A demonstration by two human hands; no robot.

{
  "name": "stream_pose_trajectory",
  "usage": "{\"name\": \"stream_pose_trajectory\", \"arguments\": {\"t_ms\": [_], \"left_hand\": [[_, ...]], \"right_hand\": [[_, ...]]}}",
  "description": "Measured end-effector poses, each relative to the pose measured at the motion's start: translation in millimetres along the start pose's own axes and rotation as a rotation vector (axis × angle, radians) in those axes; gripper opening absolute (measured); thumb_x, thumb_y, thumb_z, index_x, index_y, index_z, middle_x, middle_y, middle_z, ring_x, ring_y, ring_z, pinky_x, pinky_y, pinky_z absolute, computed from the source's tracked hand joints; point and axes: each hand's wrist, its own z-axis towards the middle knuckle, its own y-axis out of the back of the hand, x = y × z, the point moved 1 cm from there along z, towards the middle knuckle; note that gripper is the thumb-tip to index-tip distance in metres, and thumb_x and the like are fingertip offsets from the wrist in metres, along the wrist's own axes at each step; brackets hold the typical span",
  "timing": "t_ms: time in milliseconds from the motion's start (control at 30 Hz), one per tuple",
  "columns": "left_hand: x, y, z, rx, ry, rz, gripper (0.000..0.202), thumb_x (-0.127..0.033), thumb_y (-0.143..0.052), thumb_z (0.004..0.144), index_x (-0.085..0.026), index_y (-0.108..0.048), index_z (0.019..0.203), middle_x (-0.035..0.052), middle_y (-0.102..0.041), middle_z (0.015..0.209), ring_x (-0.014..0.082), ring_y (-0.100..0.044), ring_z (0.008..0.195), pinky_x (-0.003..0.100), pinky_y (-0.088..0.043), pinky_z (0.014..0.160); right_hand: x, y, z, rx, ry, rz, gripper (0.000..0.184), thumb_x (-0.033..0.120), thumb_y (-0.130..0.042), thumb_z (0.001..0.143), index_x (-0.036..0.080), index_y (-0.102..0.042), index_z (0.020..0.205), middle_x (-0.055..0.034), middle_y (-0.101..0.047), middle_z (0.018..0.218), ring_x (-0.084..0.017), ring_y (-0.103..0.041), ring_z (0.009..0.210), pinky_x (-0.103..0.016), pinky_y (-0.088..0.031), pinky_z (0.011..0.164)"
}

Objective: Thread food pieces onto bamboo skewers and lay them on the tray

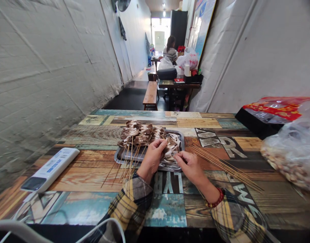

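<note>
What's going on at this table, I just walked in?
A person's left hand and right hand are close together at a metal tray, fingertips by pale mushroom pieces; exactly what they grip is hard to make out. Threaded mushroom skewers lie piled toward the tray's left, sticks pointing nearer the person. Bare wooden skewers lie to the right, and a bulging clear plastic bag sits further right.

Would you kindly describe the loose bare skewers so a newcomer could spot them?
On the multicoloured patchwork table, find the rectangular silver metal tray. To its right lie slim tan wooden skewers, loosely bundled; unlike the tray's loaded skewers, they hold no brownish mushrooms.
</note>
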Motion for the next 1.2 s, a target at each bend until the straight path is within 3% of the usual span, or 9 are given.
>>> {"name": "stream_pose_trajectory", "arguments": {"t_ms": [300,667,867,1033,1200], "left_hand": [[9,-0.1,1,0.042,-0.042,0.012,0.028,-0.038,-0.076,0.068,-0.015,-0.061,0.07,-0.004,-0.052,0.062,0.006,-0.044,0.057,0.018,-0.035,0.055],[12,-4.6,0,0.048,-0.016,0.067,0.028,-0.038,-0.076,0.068,-0.014,-0.062,0.07,-0.0033,-0.054,0.061,0.0062,-0.045,0.055,0.018,-0.034,0.053],[2,2.0,4,0.018,-0.087,0.156,0.03,-0.041,-0.07,0.073,-0.016,-0.068,0.087,0.001,-0.064,0.073,0.0096,-0.054,0.062,0.022,-0.043,0.061],[2,10.9,9,-0.018,-0.27,0.601,0.015,-0.028,-0.062,0.078,-0.016,-0.069,0.083,0.0039,-0.067,0.075,0.0142,-0.059,0.067,0.025,-0.044,0.064],[8,13.2,10,0.113,-0.518,1.18,0.018,-0.014,-0.053,0.083,-0.017,-0.07,0.085,0.0067,-0.067,0.085,0.0182,-0.06,0.083,0.03,-0.045,0.077]], "right_hand": [[3,-2,-4,-0.051,0.032,-0.046,0.029,0.03,-0.051,0.09,0.018,-0.059,0.065,-0.0003,-0.06,0.058,-0.012,-0.053,0.054,-0.022,-0.036,0.054],[-6,-4,-2,-0.025,0.013,-0.057,0.031,0.032,-0.049,0.089,0.017,-0.055,0.064,0.0002,-0.055,0.058,-0.012,-0.048,0.053,-0.022,-0.033,0.053],[-11,13,6,-0.118,-0.046,-0.035,0.03,0.036,-0.051,0.088,0.017,-0.056,0.064,0.0014,-0.051,0.057,-0.011,-0.043,0.055,-0.022,-0.032,0.052],[-19,24,12,-0.195,-0.085,0.027,0.032,0.039,-0.051,0.088,0.016,-0.057,0.066,0.0038,-0.046,0.056,-0.01,-0.039,0.052,-0.022,-0.03,0.051],[-20,25,14,-0.214,-0.071,0.031,0.031,0.037,-0.052,0.088,0.016,-0.058,0.066,0.0046,-0.043,0.055,-0.01,-0.038,0.052,-0.022,-0.029,0.05]]}}
